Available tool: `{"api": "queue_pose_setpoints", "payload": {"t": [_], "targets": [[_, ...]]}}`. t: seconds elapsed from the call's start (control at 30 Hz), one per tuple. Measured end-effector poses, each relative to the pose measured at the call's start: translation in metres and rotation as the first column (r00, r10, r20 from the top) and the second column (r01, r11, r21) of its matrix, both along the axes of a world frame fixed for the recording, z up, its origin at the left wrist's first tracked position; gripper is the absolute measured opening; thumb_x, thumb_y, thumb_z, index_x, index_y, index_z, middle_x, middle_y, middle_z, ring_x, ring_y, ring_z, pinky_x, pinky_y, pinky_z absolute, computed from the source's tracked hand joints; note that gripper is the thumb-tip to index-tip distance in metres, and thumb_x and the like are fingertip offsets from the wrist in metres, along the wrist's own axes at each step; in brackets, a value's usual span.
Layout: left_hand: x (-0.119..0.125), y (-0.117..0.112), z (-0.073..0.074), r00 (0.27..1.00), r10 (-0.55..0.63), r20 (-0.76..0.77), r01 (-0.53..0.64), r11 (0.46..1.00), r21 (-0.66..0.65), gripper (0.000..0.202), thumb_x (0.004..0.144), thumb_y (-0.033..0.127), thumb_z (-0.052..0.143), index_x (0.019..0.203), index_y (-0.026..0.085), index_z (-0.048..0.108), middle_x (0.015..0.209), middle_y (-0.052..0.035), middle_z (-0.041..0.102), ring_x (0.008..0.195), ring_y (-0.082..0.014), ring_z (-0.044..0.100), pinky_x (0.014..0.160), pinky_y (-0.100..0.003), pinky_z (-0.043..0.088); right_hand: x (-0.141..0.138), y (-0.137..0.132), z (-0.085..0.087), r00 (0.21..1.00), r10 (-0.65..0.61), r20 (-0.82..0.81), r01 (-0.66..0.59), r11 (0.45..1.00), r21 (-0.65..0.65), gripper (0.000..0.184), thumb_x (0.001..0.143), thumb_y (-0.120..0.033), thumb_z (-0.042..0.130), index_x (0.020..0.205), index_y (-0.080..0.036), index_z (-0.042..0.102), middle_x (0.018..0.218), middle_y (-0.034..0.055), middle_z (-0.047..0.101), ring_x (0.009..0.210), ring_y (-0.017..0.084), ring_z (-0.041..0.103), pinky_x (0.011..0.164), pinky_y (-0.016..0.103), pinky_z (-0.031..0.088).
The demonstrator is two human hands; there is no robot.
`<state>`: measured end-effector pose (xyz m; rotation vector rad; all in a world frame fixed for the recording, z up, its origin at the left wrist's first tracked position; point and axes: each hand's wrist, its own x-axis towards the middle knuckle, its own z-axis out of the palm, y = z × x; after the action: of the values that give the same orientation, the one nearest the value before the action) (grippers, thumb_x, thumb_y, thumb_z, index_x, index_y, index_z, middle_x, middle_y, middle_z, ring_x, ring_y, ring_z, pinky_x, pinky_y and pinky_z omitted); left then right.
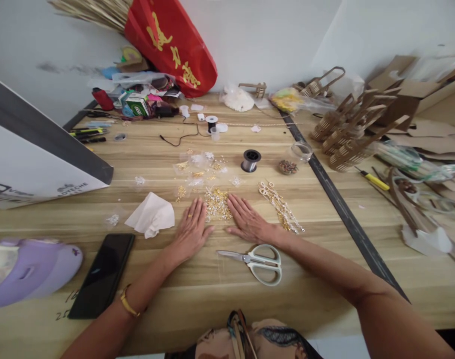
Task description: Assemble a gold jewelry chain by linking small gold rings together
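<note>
A pile of small gold and silver beads (217,204) lies on the wooden table between my two hands. My left hand (192,227) rests flat along the pile's left side, fingers stretched out. On the other side my right hand (248,219) lies flat too, its fingertips at the pile's right edge. Neither hand holds anything. Nearer to me are scissors (263,262) with pale handles, blades pointing left. Several beaded strands (282,207) lie to the right of my right hand. A crumpled white tissue (152,214) sits left of my left hand.
Behind the pile are small bags of beads (201,162), a wire spool (251,160) and a dish of brown beads (288,167). A black phone (102,276) and purple object (44,271) lie at left. Woven baskets (347,134) crowd the right, near a yellow cutter (377,181).
</note>
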<state>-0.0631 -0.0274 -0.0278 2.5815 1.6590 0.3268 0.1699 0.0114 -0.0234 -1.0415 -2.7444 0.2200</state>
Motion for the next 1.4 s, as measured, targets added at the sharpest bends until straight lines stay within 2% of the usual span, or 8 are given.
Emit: {"api": "queue_pose_setpoints", "payload": {"t": [0.23, 0.43, 0.53, 0.63, 0.77, 0.87, 1.0, 1.4], "targets": [[0.015, 0.020, 0.002, 1.000, -0.012, 0.010, 0.012, 1.000, -0.015, 0.061, 0.094, 0.040, 0.026, 0.144, 0.006, 0.020, 0.152, -0.0183, 0.018, 0.142, -0.0259, 0.012, 0.114, -0.045, 0.018, -0.026, 0.013, -0.003, 0.998, -0.046, 0.031, 0.046, 0.999, 0.021, 0.078, 0.092, -0.057, 0.024, 0.143, 0.002, 0.020, 0.150, 0.0248, 0.015, 0.142, 0.030, 0.009, 0.113, 0.049, 0.017], [0.017, 0.027, 0.004, 0.997, -0.004, 0.081, 0.007, 0.999, -0.039, 0.056, 0.094, 0.034, 0.026, 0.144, 0.008, 0.022, 0.152, -0.0150, 0.021, 0.142, -0.0243, 0.015, 0.114, -0.045, 0.018, -0.027, 0.016, 0.000, 0.997, -0.045, -0.067, 0.045, 0.999, 0.008, 0.066, 0.095, -0.049, 0.027, 0.146, -0.009, 0.017, 0.151, 0.0185, 0.020, 0.141, 0.027, 0.014, 0.112, 0.049, 0.020], [0.012, 0.030, 0.004, 0.984, -0.009, 0.179, 0.019, 0.998, -0.055, 0.059, 0.093, 0.037, 0.032, 0.144, 0.010, 0.021, 0.151, -0.0155, 0.023, 0.141, -0.0244, 0.017, 0.113, -0.045, 0.020, -0.016, 0.013, 0.006, 0.988, -0.015, -0.156, 0.016, 1.000, 0.006, 0.072, 0.091, -0.052, 0.038, 0.146, -0.010, 0.018, 0.144, 0.0194, 0.032, 0.134, 0.028, 0.027, 0.108, 0.047, 0.029], [0.006, 0.036, 0.004, 0.952, -0.026, 0.306, 0.048, 0.997, -0.066, 0.063, 0.088, 0.039, 0.046, 0.142, 0.014, 0.027, 0.149, -0.0147, 0.030, 0.139, -0.0259, 0.024, 0.112, -0.044, 0.025, -0.007, 0.011, 0.010, 0.972, -0.048, -0.230, 0.051, 0.999, 0.005, 0.070, 0.086, -0.053, 0.048, 0.140, -0.011, 0.031, 0.124, 0.0181, 0.049, 0.113, 0.029, 0.045, 0.095, 0.045, 0.040], [0.002, 0.041, 0.009, 0.921, 0.020, 0.390, -0.011, 1.000, -0.026, 0.053, 0.078, 0.032, 0.061, 0.128, 0.017, 0.049, 0.125, -0.0113, 0.051, 0.119, -0.0250, 0.047, 0.104, -0.041, 0.037, -0.007, 0.015, 0.007, 0.974, -0.044, -0.224, 0.055, 0.998, 0.043, 0.047, 0.088, -0.049, 0.048, 0.119, -0.013, 0.052, 0.102, 0.0140, 0.057, 0.094, 0.026, 0.049, 0.082, 0.041, 0.043], [0.001, 0.043, 0.011, 0.937, 0.054, 0.344, -0.055, 0.998, -0.007, 0.040, 0.074, 0.029, 0.066, 0.112, 0.018, 0.061, 0.103, -0.0082, 0.058, 0.102, -0.0243, 0.055, 0.094, -0.041, 0.043, -0.011, 0.021, 0.004, 0.982, -0.004, -0.190, 0.021, 0.996, 0.088, 0.038, 0.091, -0.045, 0.044, 0.108, -0.014, 0.056, 0.094, 0.0121, 0.058, 0.089, 0.024, 0.050, 0.079, 0.038, 0.042], [0.003, 0.046, 0.009, 0.918, 0.059, 0.392, -0.018, 0.994, -0.107, 0.023, 0.075, 0.026, 0.065, 0.096, 0.017, 0.066, 0.085, -0.0044, 0.062, 0.079, -0.0189, 0.059, 0.080, -0.035, 0.048, -0.015, 0.025, 0.000, 0.983, 0.028, -0.184, -0.002, 0.990, 0.144, 0.030, 0.094, -0.039, 0.041, 0.100, -0.014, 0.057, 0.089, 0.0103, 0.059, 0.085, 0.023, 0.050, 0.077, 0.036, 0.041], [0.010, 0.043, 0.018, 0.822, 0.103, 0.560, -0.016, 0.987, -0.158, 0.016, 0.076, 0.016, 0.063, 0.091, 0.016, 0.065, 0.087, -0.0050, 0.067, 0.076, -0.0154, 0.063, 0.075, -0.029, 0.050, -0.014, 0.024, 0.006, 0.955, 0.091, -0.282, -0.051, 0.988, 0.146, 0.025, 0.095, -0.032, 0.041, 0.108, -0.014, 0.052, 0.091, 0.0104, 0.059, 0.086, 0.022, 0.052, 0.077, 0.034, 0.045]]}}
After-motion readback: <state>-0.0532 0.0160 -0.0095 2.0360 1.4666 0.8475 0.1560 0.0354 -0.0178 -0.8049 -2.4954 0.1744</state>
